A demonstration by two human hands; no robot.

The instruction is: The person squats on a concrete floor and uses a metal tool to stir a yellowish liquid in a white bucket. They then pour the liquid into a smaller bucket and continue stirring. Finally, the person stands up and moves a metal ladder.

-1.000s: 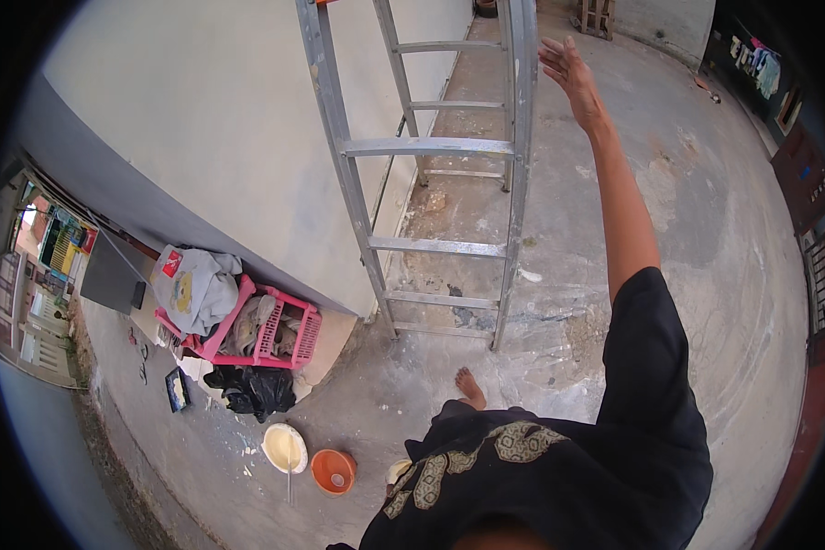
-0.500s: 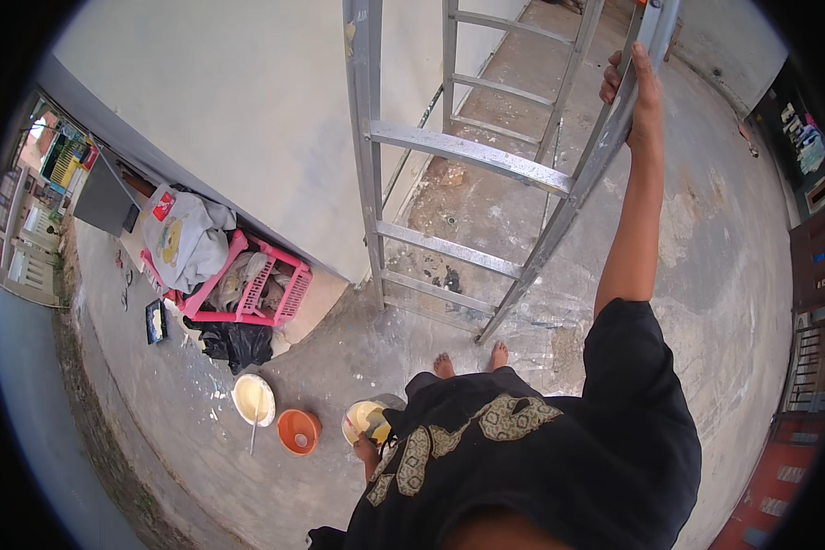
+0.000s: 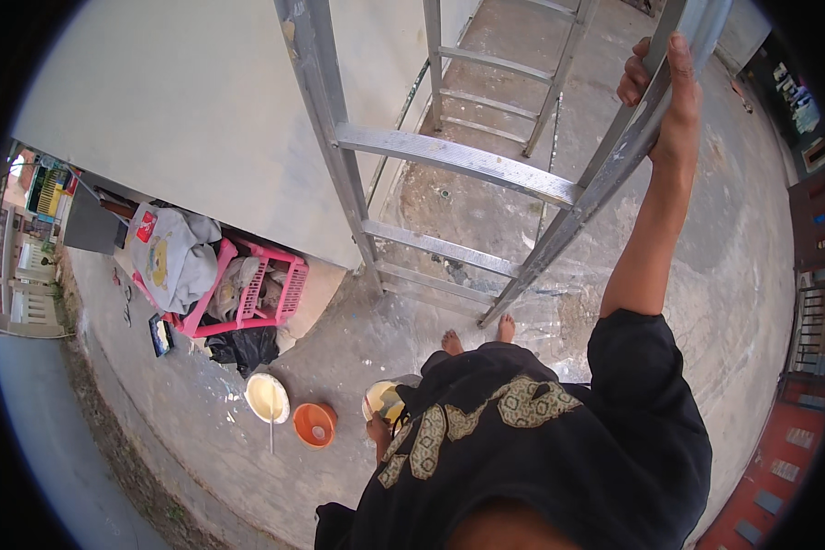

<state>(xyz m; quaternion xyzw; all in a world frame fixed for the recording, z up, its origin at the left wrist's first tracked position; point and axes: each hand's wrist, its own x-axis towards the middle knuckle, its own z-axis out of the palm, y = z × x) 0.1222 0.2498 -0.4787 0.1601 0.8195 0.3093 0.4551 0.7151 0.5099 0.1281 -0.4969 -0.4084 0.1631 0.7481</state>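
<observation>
An aluminium stepladder (image 3: 449, 158) stands open in front of me beside the pale wall. High on its right-hand rail my right hand (image 3: 674, 101) is closed, thumb on one side and fingers round the other. Low at my left side, my left hand (image 3: 379, 429) is closed at the rim of a round bucket (image 3: 382, 400) with cream-coloured paint in it. My shirt covers part of that bucket and of the hand. My bare feet (image 3: 478, 335) are on the floor near the ladder's base.
Left of the bucket are an orange tub (image 3: 313, 425) and a white basin (image 3: 267, 397) with cream paint and a stick-like handle across it. A pink basket (image 3: 247, 293) with cloths and a black plastic bag (image 3: 244, 348) lie by the wall (image 3: 183, 110).
The ladder rungs appear larger and nearer, and my right hand shows further right and slightly higher. Both hands keep their hold. The view has shifted, moving the tubs a little rightward.
</observation>
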